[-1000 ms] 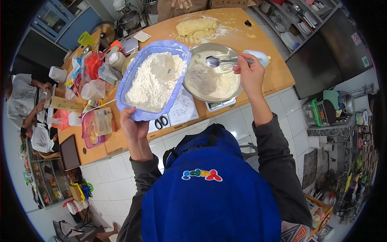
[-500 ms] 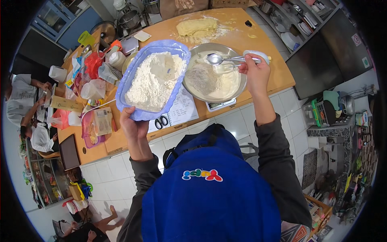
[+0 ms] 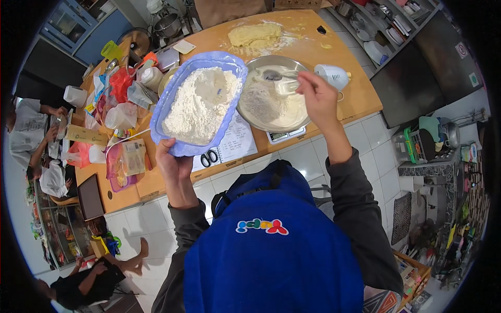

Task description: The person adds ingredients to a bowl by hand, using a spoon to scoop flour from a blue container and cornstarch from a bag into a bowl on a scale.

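My left hand (image 3: 175, 164) grips the near rim of a lilac-blue plastic tub (image 3: 159, 120), tilted over the table. White flour (image 3: 190, 115) fills much of it. My right hand (image 3: 321, 99) is closed round the handle of a metal spoon (image 3: 272, 75), whose head is blurred over the far side of a wide metal bowl (image 3: 298, 67). Pale cream batter (image 3: 295, 112) and a greyish heap of flour (image 3: 261, 101) lie in that bowl. A whitish glossy shape beneath the spoon is unclear. Under the bowl sits a white kitchen scale (image 3: 286, 135).
Right of the bowl lies a white hand mixer (image 3: 334, 76). Yellow dough (image 3: 254, 35) rests on floured wood behind. Black-handled scissors (image 3: 209, 157) lie on an open notebook (image 3: 240, 143). Bags and containers crowd the table's left, beside a dark tray (image 3: 90, 195). People are at left.
My right hand has come left and nearer with the spoon, which now dips lower over the bowl, uncovering the mixer. The tub has stayed put. A person at lower left has shifted.
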Tool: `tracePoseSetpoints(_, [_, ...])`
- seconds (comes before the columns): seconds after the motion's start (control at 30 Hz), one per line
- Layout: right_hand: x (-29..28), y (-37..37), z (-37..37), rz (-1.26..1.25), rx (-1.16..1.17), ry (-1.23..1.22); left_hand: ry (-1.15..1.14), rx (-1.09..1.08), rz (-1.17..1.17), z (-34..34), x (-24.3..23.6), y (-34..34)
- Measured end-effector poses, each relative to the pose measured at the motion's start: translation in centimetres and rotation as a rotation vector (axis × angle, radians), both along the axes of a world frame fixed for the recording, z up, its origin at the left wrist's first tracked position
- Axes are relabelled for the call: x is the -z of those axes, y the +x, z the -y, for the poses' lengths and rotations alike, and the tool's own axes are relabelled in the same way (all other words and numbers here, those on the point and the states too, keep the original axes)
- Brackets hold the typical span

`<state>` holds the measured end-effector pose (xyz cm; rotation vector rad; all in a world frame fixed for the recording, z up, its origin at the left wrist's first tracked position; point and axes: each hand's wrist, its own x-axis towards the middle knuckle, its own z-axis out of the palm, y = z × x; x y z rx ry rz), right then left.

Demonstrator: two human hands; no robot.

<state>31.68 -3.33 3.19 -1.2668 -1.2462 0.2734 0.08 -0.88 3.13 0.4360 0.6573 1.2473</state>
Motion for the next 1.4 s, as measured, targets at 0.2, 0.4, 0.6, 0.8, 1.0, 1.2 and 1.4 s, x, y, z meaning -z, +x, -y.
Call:
tracePoseSetpoints(0.2, [-3.2, 0.5, -0.5, -0.416, 0.140, 0.015, 0.006, 0.000, -0.005, 0.1, 0.1, -0.1])
tracePoseSetpoints(0.4, [-4.7, -0.4, -0.6, -0.580, 0.035, 0.051, 0.013, -0.009, -0.023, 0.0, 0.1, -0.1])
tracePoseSetpoints(0.6, [-5.4, -4.1, -1.9, -0.486, -0.127, 0.015, 0.025, 0.016, -0.009, 0.1, -0.3, 0.1])
tracePoseSetpoints(0.8, [-3.6, -6.0, -4.5, 0.075, -0.107, -0.063, 0.022, 0.049, -0.008, 0.4, -0.8, 0.7])
tracePoseSetpoints(1.0, [-2.5, -6.6, -5.5, -0.022, -0.039, -0.216, 0.011, 0.059, 0.010, 0.5, -0.7, 0.5])
tracePoseSetpoints(1.2, [-3.1, -4.7, -5.5, -0.485, -0.055, -0.323, 0.010, 0.050, 0.006, 0.4, -0.5, 0.5])
tracePoseSetpoints(1.4, [-3.9, -1.8, -4.3, -0.712, -0.004, -0.261, -0.012, 0.026, 0.012, 0.1, -0.2, 0.5])
